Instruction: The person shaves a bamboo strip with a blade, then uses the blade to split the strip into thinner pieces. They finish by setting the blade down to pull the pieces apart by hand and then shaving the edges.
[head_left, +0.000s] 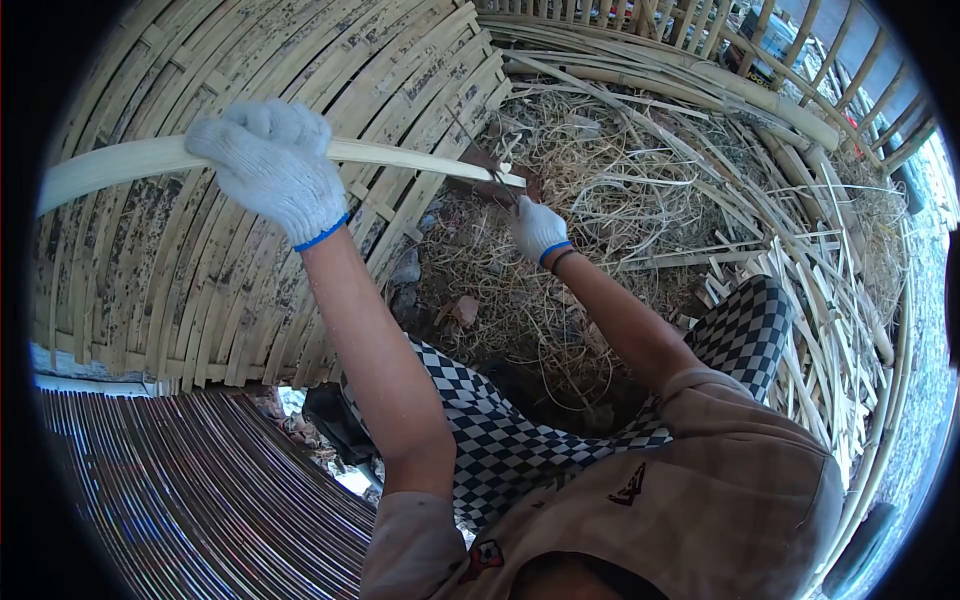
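Observation:
A long pale bamboo strip (pixel 400 158) runs from the left edge to the middle. My left hand (pixel 268 168), in a white knitted glove with a blue cuff, is closed around it. At the strip's right end, my right hand (pixel 540 228), gloved the same way, is closed on the handle of a knife (pixel 492 178). The thin dark blade meets the strip near its end, where a small curl of shaving stands up. The fingers of my right hand are partly hidden by its back.
A slatted bamboo panel (pixel 250 80) fills the upper left. Thin shavings (pixel 630 190) cover the ground ahead. Split bamboo strips (pixel 820 350) lie at the right, and a bamboo fence (pixel 800 40) stands behind. A dark ribbed surface (pixel 200 490) is at the lower left.

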